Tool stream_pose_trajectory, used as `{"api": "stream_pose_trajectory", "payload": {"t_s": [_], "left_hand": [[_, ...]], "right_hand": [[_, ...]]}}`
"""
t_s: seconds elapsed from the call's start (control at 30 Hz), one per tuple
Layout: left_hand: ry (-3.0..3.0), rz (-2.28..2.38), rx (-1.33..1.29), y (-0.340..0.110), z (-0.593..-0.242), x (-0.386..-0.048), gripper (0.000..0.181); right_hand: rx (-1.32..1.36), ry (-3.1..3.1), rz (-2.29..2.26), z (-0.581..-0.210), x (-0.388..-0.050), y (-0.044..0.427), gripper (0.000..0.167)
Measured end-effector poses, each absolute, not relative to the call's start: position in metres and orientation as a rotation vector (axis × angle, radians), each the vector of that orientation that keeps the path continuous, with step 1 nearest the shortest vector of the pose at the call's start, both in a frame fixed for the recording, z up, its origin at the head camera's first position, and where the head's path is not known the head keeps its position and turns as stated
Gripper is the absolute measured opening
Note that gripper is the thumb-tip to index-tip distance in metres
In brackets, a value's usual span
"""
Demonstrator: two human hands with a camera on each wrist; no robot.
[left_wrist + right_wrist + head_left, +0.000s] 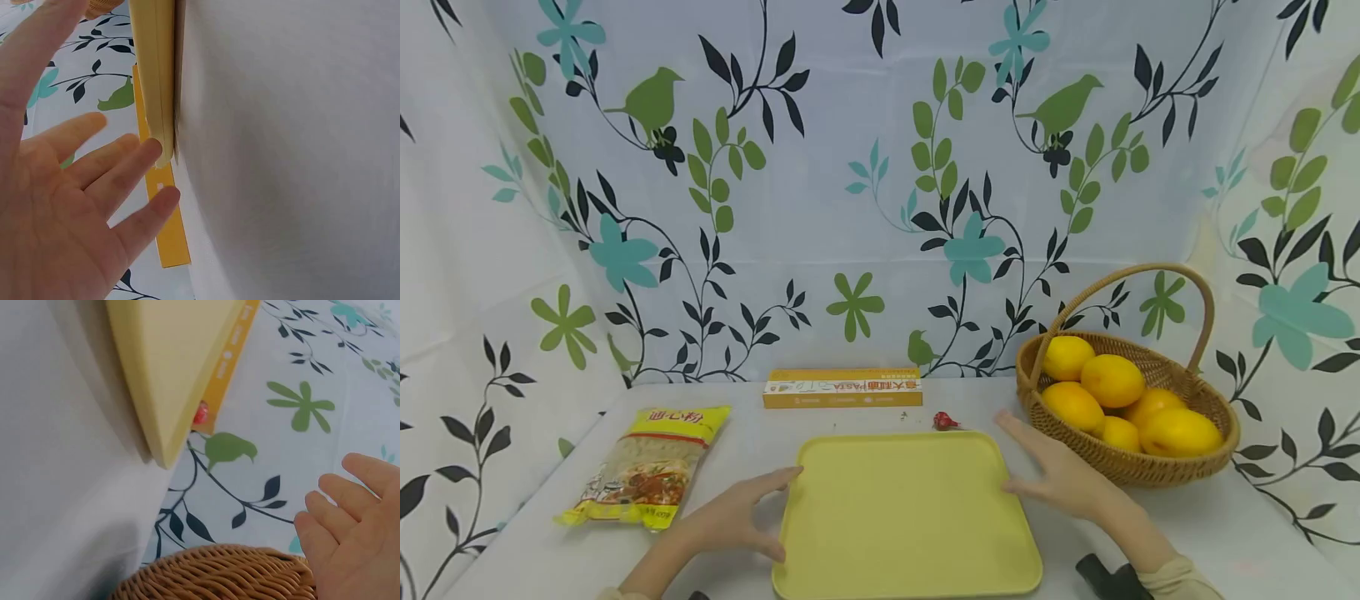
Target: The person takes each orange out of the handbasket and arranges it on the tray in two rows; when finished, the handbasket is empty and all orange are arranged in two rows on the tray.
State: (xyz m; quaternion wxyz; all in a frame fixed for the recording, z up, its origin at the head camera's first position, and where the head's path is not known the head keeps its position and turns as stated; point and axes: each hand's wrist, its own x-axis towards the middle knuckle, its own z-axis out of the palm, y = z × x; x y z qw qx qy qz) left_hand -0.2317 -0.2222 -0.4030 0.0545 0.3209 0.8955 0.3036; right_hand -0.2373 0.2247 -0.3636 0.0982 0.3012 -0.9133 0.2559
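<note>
A yellow rectangular tray (906, 517) lies flat on the white table in the head view. My left hand (730, 517) is at its left side, fingers spread, the fingertips at or very near the rim; contact is hard to tell. In the left wrist view the extended fingers (134, 172) come close to the tray's edge (156, 81). On the other side, my right hand (1060, 475) has its fingers extended between the tray and the basket. The right wrist view shows those straight fingers (340, 515) away from the tray corner (165, 425), holding nothing.
A wicker basket (1112, 461) of yellow lemon-like fruits (1112, 381) stands at the right. A yellow noodle bag (651, 467) lies left. Behind the tray are an orange pasta box (842, 388) and a small red wrapped item (945, 422). Patterned cloth hangs behind.
</note>
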Motion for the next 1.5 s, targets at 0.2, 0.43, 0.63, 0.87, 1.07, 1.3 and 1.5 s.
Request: {"api": "stream_pose_trajectory", "payload": {"t_s": [0.2,0.43,0.63,0.87,1.07,1.3,1.5], "left_hand": [[2.671,0.868,0.923,-0.222,-0.4,-0.234,0.092],[2.651,0.851,0.942,-0.22,-0.396,-0.232,0.094],[2.64,0.859,0.881,-0.219,-0.394,-0.232,0.096],[2.591,0.919,0.865,-0.221,-0.395,-0.233,0.095],[2.598,0.972,0.886,-0.223,-0.401,-0.232,0.092],[2.56,1.012,0.891,-0.224,-0.404,-0.232,0.092],[2.522,1.047,0.865,-0.224,-0.407,-0.232,0.092]], "right_hand": [[0.866,-2.567,0.832,-0.349,-0.237,0.236,0.07],[0.783,-2.298,1.087,-0.335,-0.238,0.243,0.06],[0.58,-2.3,1.024,-0.32,-0.246,0.253,0.063],[0.434,-2.4,1.041,-0.317,-0.255,0.261,0.073],[0.278,-2.471,1.008,-0.315,-0.262,0.263,0.077],[0.174,-2.495,0.938,-0.318,-0.268,0.264,0.083],[0.12,-2.557,0.867,-0.32,-0.27,0.265,0.087]]}}
